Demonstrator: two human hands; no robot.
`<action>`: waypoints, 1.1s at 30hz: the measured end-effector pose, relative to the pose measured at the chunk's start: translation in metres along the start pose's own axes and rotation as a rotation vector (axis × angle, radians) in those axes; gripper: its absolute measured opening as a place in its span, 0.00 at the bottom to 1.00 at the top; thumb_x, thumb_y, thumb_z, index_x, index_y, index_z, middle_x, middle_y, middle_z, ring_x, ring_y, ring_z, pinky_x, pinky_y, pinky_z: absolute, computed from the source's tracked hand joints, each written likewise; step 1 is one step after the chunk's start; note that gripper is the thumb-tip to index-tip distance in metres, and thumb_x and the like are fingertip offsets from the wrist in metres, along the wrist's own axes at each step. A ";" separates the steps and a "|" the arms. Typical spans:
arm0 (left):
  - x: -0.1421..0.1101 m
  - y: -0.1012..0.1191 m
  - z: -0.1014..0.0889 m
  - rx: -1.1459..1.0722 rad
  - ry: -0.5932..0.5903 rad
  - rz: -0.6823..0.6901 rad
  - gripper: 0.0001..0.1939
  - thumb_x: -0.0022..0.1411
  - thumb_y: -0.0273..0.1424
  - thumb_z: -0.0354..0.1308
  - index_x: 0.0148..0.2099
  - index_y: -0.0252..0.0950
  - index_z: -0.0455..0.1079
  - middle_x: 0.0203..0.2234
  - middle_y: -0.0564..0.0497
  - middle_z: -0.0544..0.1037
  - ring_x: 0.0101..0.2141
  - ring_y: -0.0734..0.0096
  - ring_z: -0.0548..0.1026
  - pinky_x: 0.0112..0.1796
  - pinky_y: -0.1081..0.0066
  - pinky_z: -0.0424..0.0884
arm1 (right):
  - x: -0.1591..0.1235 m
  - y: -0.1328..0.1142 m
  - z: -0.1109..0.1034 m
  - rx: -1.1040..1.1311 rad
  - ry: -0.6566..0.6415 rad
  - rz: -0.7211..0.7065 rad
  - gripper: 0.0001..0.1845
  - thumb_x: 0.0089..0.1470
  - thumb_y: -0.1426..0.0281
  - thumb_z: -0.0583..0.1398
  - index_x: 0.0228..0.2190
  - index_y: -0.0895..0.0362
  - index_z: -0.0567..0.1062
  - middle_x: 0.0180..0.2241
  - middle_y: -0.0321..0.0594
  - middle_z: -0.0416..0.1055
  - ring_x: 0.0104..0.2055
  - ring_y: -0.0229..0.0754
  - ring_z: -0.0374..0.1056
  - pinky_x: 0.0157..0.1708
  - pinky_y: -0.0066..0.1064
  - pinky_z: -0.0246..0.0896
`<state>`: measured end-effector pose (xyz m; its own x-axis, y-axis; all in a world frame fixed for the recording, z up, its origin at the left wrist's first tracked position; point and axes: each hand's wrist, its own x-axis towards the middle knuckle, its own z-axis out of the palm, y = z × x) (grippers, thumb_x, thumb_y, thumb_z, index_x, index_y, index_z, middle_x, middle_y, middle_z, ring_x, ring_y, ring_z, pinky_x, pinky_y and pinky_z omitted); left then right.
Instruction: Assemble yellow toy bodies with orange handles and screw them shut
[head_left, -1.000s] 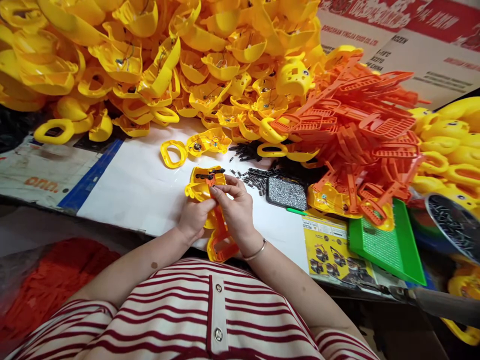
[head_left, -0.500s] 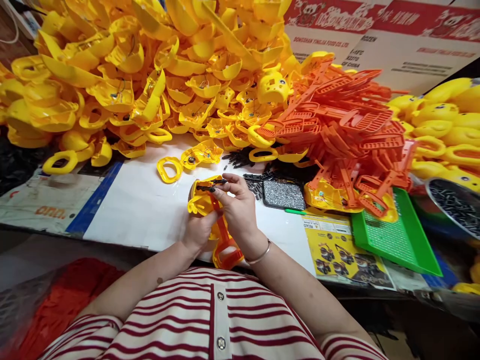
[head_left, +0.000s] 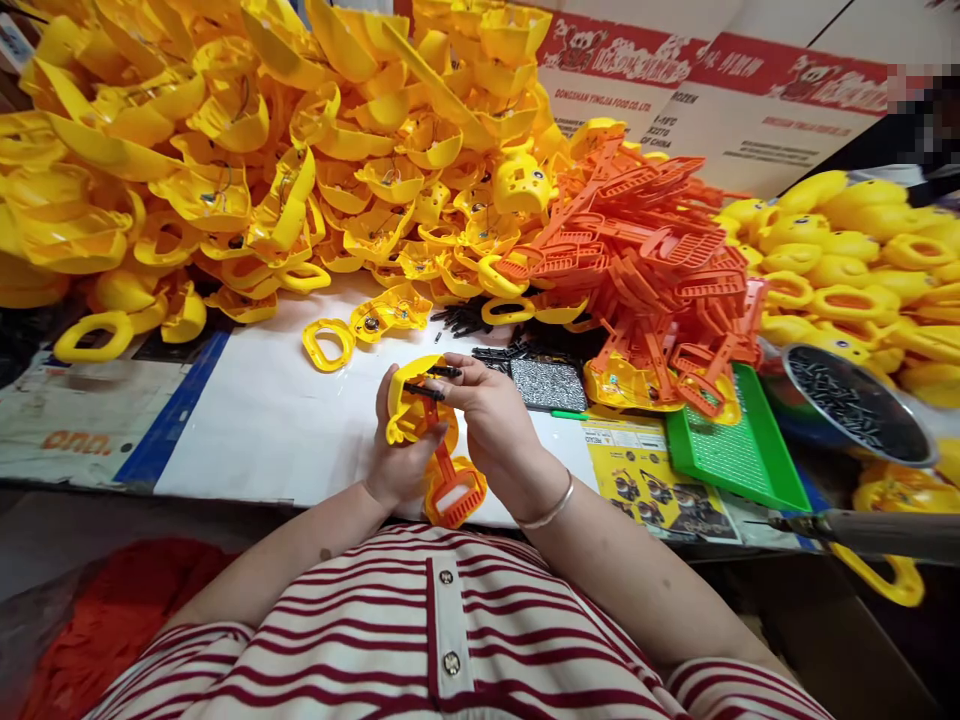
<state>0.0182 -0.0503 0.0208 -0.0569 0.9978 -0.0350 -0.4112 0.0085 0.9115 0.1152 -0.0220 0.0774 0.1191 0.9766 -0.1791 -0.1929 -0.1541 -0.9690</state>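
My left hand point(head_left: 401, 468) is wrapped round a yellow plastic toy shell point(head_left: 405, 405), held a little above the table's front edge. An orange plastic piece point(head_left: 444, 455) with a slotted foot lies along the shell and sticks out towards my body. With thumb and fingers, my right hand point(head_left: 499, 425) pinches slim black plastic parts point(head_left: 425, 390) at the upper end of the shell. How these black parts sit against the shell is partly hidden by my fingers.
Yellow shells point(head_left: 225, 180) are heaped behind, beside orange pieces point(head_left: 637, 240). Black parts point(head_left: 461, 320) and a dark tray of tiny metal bits point(head_left: 547, 384) lie near my right hand. Rightward are a green tray point(head_left: 772, 475), a bowl of black parts point(head_left: 847, 400) and a grey tool point(head_left: 885, 530).
The view has swung right, bringing the grey tool into sight. The shell has turned in my left hand, and the black parts now show more clearly under my right fingers.
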 end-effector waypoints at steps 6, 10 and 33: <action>0.006 -0.003 0.000 -0.105 -0.015 -0.059 0.39 0.44 0.29 0.72 0.58 0.46 0.64 0.50 0.49 0.78 0.54 0.61 0.74 0.54 0.65 0.70 | 0.009 -0.001 -0.013 -0.187 -0.005 -0.081 0.16 0.30 0.66 0.73 0.14 0.56 0.72 0.36 0.40 0.73 0.39 0.41 0.70 0.48 0.41 0.68; 0.009 -0.007 -0.004 -0.187 -0.050 -0.289 0.24 0.42 0.32 0.72 0.45 0.39 0.74 0.37 0.50 0.81 0.42 0.60 0.79 0.46 0.62 0.75 | 0.021 -0.016 -0.035 -0.223 -0.097 -0.157 0.16 0.31 0.61 0.74 0.24 0.54 0.79 0.35 0.39 0.77 0.40 0.42 0.72 0.48 0.42 0.67; 0.007 -0.004 0.001 -0.210 -0.147 -0.528 0.22 0.36 0.31 0.73 0.38 0.34 0.76 0.30 0.49 0.81 0.31 0.63 0.79 0.39 0.60 0.75 | 0.064 -0.039 -0.042 -0.647 -0.515 -0.196 0.12 0.41 0.60 0.70 0.20 0.56 0.81 0.21 0.37 0.77 0.23 0.35 0.67 0.24 0.27 0.63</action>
<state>0.0209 -0.0428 0.0174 0.3255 0.8609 -0.3911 -0.5217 0.5085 0.6851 0.1716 0.0403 0.0967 -0.3962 0.9168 -0.0496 0.3985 0.1231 -0.9089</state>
